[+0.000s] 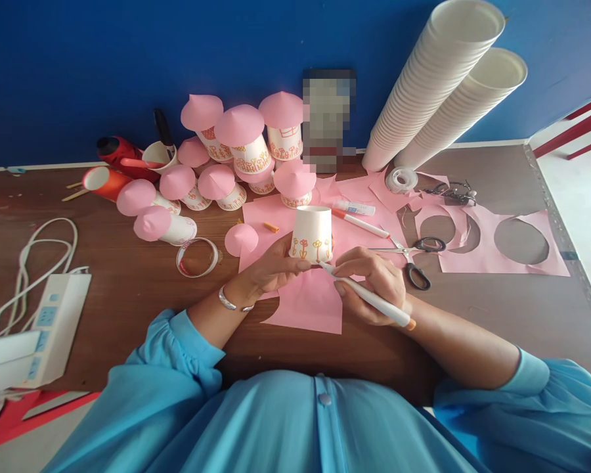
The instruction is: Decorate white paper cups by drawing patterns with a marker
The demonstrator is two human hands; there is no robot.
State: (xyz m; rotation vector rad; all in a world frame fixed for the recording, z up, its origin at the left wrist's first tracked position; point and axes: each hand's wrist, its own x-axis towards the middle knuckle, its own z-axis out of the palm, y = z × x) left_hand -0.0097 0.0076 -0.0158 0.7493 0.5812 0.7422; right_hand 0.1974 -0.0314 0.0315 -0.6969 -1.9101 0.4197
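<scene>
My left hand point(280, 266) grips a white paper cup point(312, 226), turned upside down, by its lower left side. Orange and red flowers are drawn in a band near the cup's rim. In my right hand point(374, 282) is a white marker point(374, 301) with an orange end, its tip at the cup's lower edge. Pink paper sheets point(320, 309) lie beneath both hands. An orange marker cap point(270, 227) rests on the paper to the left. Beyond the cup lies another white marker point(362, 225) with a red cap.
Several decorated cups with pink paper cones point(240, 125) stand at the back left. Black-handled scissors point(414, 253) lie open at the right, near cut pink paper point(505, 256). Tall cup stacks point(433, 72) lean on the blue wall. A tape roll point(197, 257) and power strip point(62, 328) are left.
</scene>
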